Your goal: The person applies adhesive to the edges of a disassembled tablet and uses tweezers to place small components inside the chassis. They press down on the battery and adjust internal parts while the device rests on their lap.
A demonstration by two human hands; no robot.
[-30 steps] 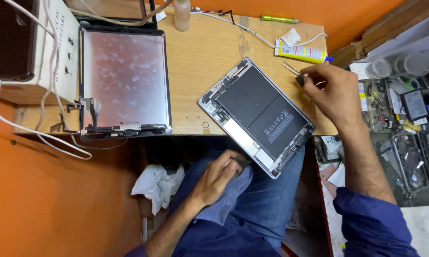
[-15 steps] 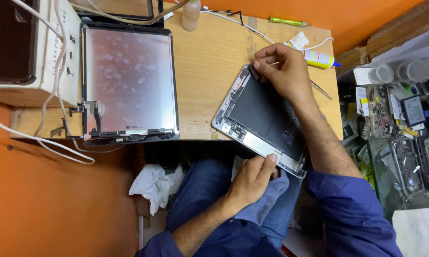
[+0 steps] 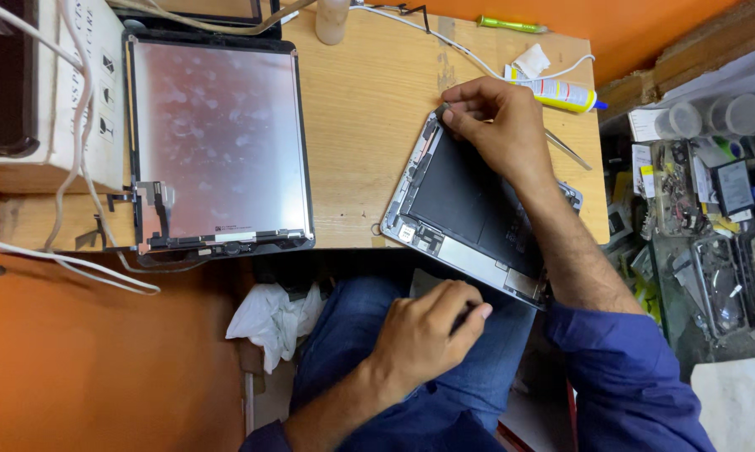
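Note:
An opened tablet body (image 3: 453, 197), dark inside with a grey metal frame, lies tilted on the wooden table (image 3: 369, 125), its near end hanging over the table's edge above my lap. My right hand (image 3: 499, 125) reaches over it, and its fingertips pinch the far corner of the frame. My left hand (image 3: 428, 331) sits below the tablet's near edge, over my blue jeans, with the fingers curled in; nothing shows in it. A detached screen panel (image 3: 218, 142) lies face down to the left.
Metal tweezers (image 3: 568, 149) and a yellow glue tube (image 3: 562, 94) lie beside my right wrist. A white box (image 3: 68, 100) with cables stands far left. A white rag (image 3: 269, 322) hangs under the table. A cluttered parts shelf (image 3: 704, 209) is at the right.
My right hand came off the tweezers, crossed the tablet and settled on its far corner. My left hand rose from my lap to the tablet's near edge, then drew slightly back.

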